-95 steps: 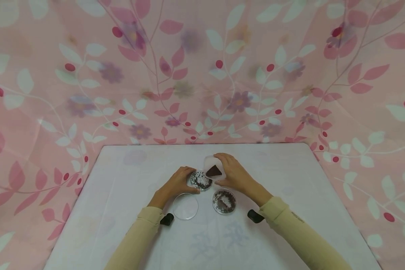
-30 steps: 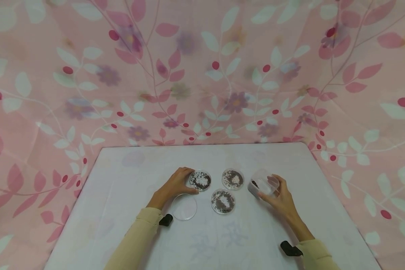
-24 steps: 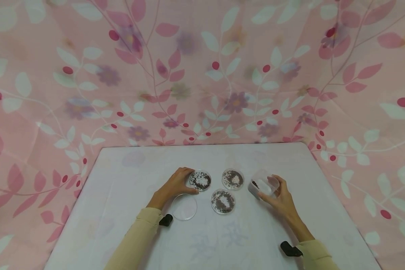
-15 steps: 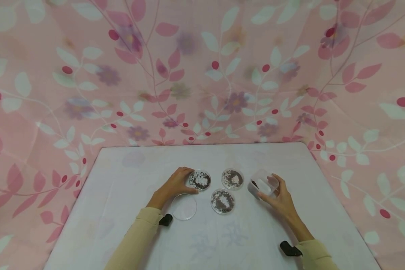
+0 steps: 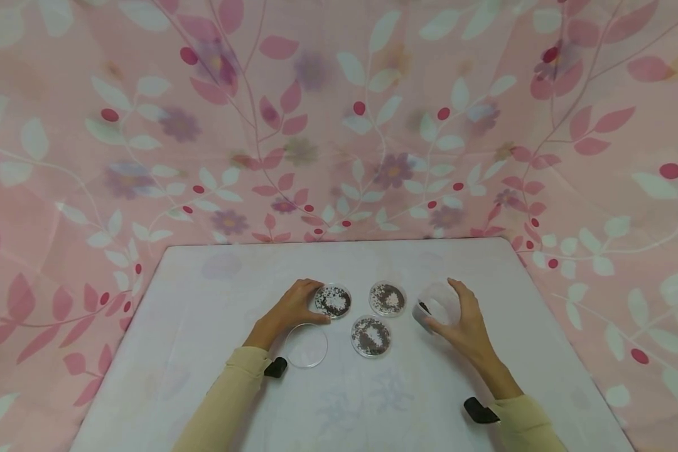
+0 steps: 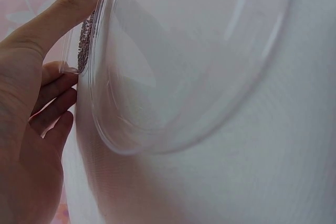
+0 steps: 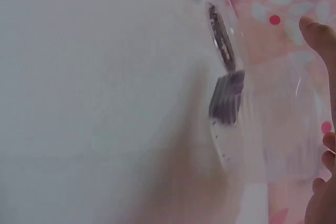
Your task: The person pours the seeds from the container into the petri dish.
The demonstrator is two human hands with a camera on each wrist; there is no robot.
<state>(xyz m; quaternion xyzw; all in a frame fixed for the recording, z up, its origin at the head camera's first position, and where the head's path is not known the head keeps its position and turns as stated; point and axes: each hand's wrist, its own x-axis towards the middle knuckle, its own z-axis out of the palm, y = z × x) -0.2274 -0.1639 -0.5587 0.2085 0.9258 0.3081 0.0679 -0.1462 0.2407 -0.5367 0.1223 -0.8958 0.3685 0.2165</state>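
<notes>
My left hand (image 5: 292, 309) holds a petri dish (image 5: 333, 301) of dark grains strewn with white bits, thumb and fingers on its rim. In the left wrist view the dish (image 6: 86, 45) shows edge-on by the thumb. A clear plastic container (image 5: 436, 296) with dark material at its bottom stands farther right on the table. Around it, spread wide, is my right hand (image 5: 468, 319). The right wrist view shows the thumb and fingers apart from the container (image 7: 283, 124).
Two more petri dishes with dark and white contents, a far one (image 5: 387, 298) and a nearer one (image 5: 371, 336), lie between the hands. A clear round lid (image 5: 307, 346) lies by the left wrist. White cloth covers the table (image 5: 367, 414); a floral curtain (image 5: 328, 125) hangs behind.
Earlier the right hand held the tilted container over the left dish. It then moved right, set the container down, and now its fingers have spread off it. The left hand stayed.
</notes>
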